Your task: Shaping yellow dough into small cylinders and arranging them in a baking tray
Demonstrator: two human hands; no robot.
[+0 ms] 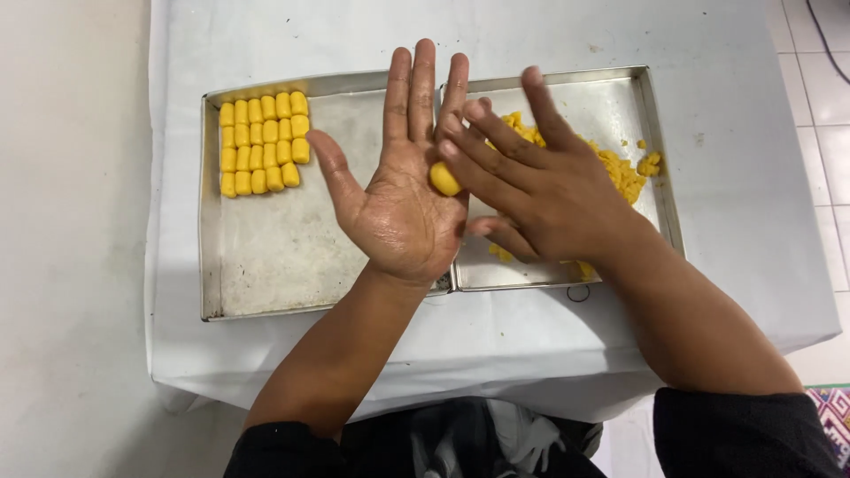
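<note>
Table (735, 221): standing under a white cloth, carrying two metal trays side by side.
Left tray (266, 257): lying left of the dough ball, touching the right tray along one wall.
Shaped pieces (264, 142): sitting in neat rows in the left tray's far left corner, well left of the dough ball; small, yellow, oblong.
Left hand (400, 199): hovering palm up and flat over the seam between the trays, grip wide, fingers spread straight, closing on nothing; dough ball resting at the palm's right edge.
Dough ball (444, 179): lying pressed between the left palm and the right fingers; yellow, rounded.
Right hand (540, 186): hovering just right of the dough ball, palm down, fingers (482, 164) stretched flat against it, grip wide.
Right tray (651, 124): lying right of the dough ball.
Loose dough (624, 173): lying heaped and crumbly in the right tray, partly hidden behind the right hand.
</note>
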